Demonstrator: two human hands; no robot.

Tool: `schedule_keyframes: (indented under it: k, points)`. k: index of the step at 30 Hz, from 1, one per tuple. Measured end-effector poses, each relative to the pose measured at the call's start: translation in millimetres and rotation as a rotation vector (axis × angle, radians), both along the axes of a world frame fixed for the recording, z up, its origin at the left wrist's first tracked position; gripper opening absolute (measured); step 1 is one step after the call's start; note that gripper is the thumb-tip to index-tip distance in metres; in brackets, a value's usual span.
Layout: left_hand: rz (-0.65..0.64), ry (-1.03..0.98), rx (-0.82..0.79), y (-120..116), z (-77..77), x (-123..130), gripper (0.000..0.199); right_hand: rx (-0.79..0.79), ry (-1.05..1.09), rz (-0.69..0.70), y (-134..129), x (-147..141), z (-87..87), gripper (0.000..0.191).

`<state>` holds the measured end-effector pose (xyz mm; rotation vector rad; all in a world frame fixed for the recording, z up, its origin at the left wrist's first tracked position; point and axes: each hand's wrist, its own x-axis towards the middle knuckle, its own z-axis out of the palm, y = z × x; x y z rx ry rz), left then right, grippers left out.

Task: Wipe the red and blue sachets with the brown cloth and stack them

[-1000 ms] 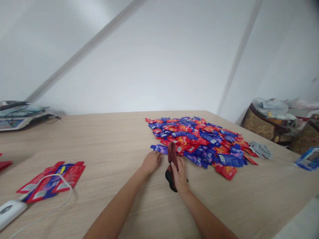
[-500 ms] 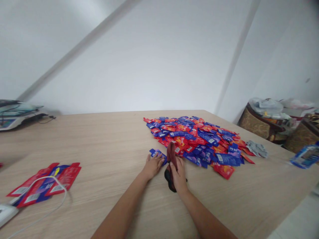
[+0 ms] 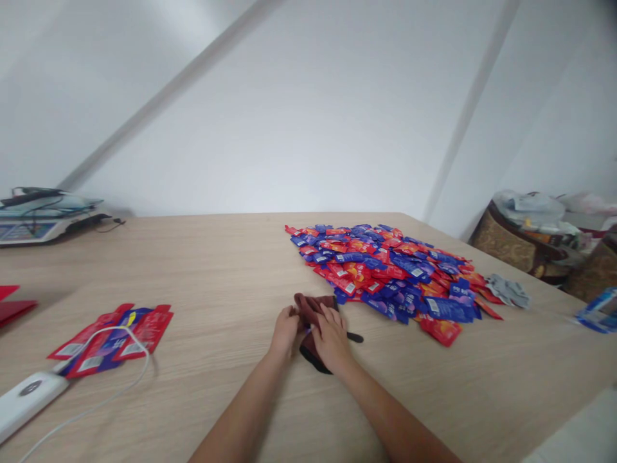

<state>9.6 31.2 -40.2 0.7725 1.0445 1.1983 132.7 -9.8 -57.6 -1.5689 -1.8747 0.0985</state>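
Note:
A dark red cloth piece with black edging (image 3: 314, 355) lies on the table in front of me, bunched at its far end. A short black tab sticks out from its right side. My left hand (image 3: 285, 331) is closed at the cloth's left edge, the fingertips partly hidden. My right hand (image 3: 331, 337) is on top with bent fingers, gripping a fold. A small bit of blue shows between the hands; most of what lies there is covered. Just beyond is a large pile of red and blue sachets (image 3: 385, 270).
On the left, several sachets (image 3: 113, 341) lie by a white power strip (image 3: 31, 402) with a white cable. A scale (image 3: 36, 228) with things on it stands at the back left. Right of the pile are a grey glove (image 3: 507, 290) and a clear blue-ended bottle (image 3: 600, 310).
The cloth has gone from upright and folded to lying spread over the spot where the blue sachet was. My left hand has moved from flat on that sachet to the cloth's edge.

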Motion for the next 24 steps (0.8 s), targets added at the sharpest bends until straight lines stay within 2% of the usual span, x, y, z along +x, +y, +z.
schedule_keyframes:
  k: [3, 7, 11, 14, 16, 19, 21, 22, 24]
  points:
    - [0.03, -0.052, -0.017, -4.1, 7.1, 8.1, 0.006, -0.004, 0.13, 0.01, 9.9, 7.2, -5.6, 0.039]
    - [-0.103, -0.286, -0.048, -11.8, 13.2, 23.7, 0.021, -0.013, 0.214, 0.062, 16.1, 11.5, -1.1, 0.045]
    - [-0.254, -0.513, -0.177, -10.0, 5.0, 26.4, 0.034, -0.022, 0.133, 0.129, 9.3, 6.6, 13.1, 0.05]
    - [-0.193, -0.595, -0.182, -5.2, -5.3, 17.4, 0.035, -0.052, 0.14, 0.265, -5.3, 7.1, 21.0, 0.054]
    - [-0.21, -0.574, -0.203, -3.4, -9.9, 11.2, 0.037, -0.088, 0.2, 0.355, -17.8, 13.2, 22.3, 0.055]
    - [-0.296, -0.439, -0.225, -3.4, -10.9, 6.9, 0.038, -0.159, 0.321, 0.467, -34.0, 28.6, 20.8, 0.052]
    - [-0.262, -0.386, -0.162, -4.7, -9.0, 7.6, 0.042, -0.232, 0.399, 0.552, -39.3, 38.1, 20.7, 0.046]
    - [-0.238, -0.379, -0.124, -5.6, -8.0, 8.5, 0.048, -0.257, 0.441, 0.569, -39.9, 41.1, 21.4, 0.043]
    - [-0.23, -0.395, -0.079, -8.2, -6.5, 10.9, 0.05, -0.195, 0.533, 0.436, -37.3, 41.9, 24.0, 0.04]
